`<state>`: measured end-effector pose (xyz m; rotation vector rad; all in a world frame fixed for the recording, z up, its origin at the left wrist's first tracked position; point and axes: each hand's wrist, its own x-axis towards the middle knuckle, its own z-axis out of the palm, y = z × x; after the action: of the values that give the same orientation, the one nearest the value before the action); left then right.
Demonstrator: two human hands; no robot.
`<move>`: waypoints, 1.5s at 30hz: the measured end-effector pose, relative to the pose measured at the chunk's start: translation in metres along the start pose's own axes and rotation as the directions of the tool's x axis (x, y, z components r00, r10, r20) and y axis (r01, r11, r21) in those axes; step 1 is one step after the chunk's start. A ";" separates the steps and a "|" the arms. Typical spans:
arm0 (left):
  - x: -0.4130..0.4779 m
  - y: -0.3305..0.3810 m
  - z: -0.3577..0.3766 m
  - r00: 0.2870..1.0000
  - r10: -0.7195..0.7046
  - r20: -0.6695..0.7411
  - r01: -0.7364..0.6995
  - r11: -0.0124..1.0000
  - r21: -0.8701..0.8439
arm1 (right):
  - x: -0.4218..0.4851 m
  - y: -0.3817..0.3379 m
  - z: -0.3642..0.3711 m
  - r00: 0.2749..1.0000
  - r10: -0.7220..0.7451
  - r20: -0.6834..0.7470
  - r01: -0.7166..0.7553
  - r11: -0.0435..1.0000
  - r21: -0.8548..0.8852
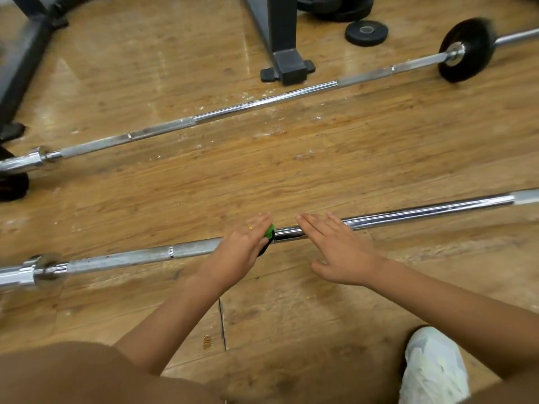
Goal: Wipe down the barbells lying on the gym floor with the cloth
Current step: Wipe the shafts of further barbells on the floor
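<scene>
Left hand (pixel 245 240) presses flat on the green cloth (pixel 269 231), right hand (pixel 335 246) spread flat beside it, both on the near barbell (pixel 423 212).
Rack foot (pixel 287 68) and a loose plate (pixel 366 32) sit beyond the far barbell (pixel 262 102). The near bar shines right and is dull left; bare wood floor (pixel 320 164) lies between the bars.

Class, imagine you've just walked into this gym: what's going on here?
A person is bent low over the near barbell, which lies on the wooden floor. Their left hand presses a green cloth onto the bar near its middle. The right hand lies flat on the bar just beside it, fingers straight. A second barbell lies farther off with a black plate at its right-hand end, and nobody is touching it.
</scene>
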<state>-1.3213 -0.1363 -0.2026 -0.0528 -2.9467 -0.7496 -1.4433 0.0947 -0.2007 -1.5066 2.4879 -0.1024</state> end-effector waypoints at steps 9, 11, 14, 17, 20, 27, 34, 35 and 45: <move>-0.012 -0.010 -0.001 1.000 -0.001 -0.024 0.003 0.996 0.089 | -0.002 0.005 -0.004 0.999 -0.030 0.027 0.031 0.999 -0.016; -0.010 -0.006 0.003 0.999 0.024 -0.045 -0.019 0.994 0.108 | -0.002 0.003 -0.002 1.000 -0.009 0.021 0.010 1.000 -0.020; -0.009 0.001 0.011 0.990 0.121 -0.074 -0.108 0.981 0.161 | 0.000 0.003 0.000 1.000 -0.008 0.027 0.008 1.000 -0.024; -0.017 -0.005 0.010 0.981 0.170 -0.090 -0.149 0.968 0.200 | 0.000 0.005 0.000 0.999 -0.016 0.035 0.017 1.000 -0.023; -0.032 -0.014 0.007 0.985 0.079 -0.155 -0.051 0.983 0.177 | 0.000 0.007 -0.003 0.999 -0.021 0.035 0.022 1.000 -0.021; -0.013 0.005 0.015 0.974 0.193 -0.115 -0.162 0.958 0.236 | 0.002 0.007 0.004 1.000 -0.017 0.002 0.017 1.000 -0.020; -0.024 0.006 0.017 0.972 -0.018 -0.236 0.060 0.983 0.175 | 0.003 0.009 -0.001 0.999 -0.037 0.010 0.037 0.999 -0.035; -0.022 0.005 0.017 0.970 -0.017 -0.241 0.062 0.981 0.181 | 0.003 0.010 -0.001 0.999 -0.034 0.010 0.034 0.999 -0.034; -0.022 0.008 0.021 0.979 0.048 -0.199 0.007 0.964 0.265 | 0.003 0.007 -0.003 1.000 -0.021 0.023 0.021 1.000 -0.012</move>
<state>-1.3007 -0.1196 -0.2194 0.0134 -2.8146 -0.3296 -1.4516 0.0951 -0.2001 -1.5307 2.4601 -0.0729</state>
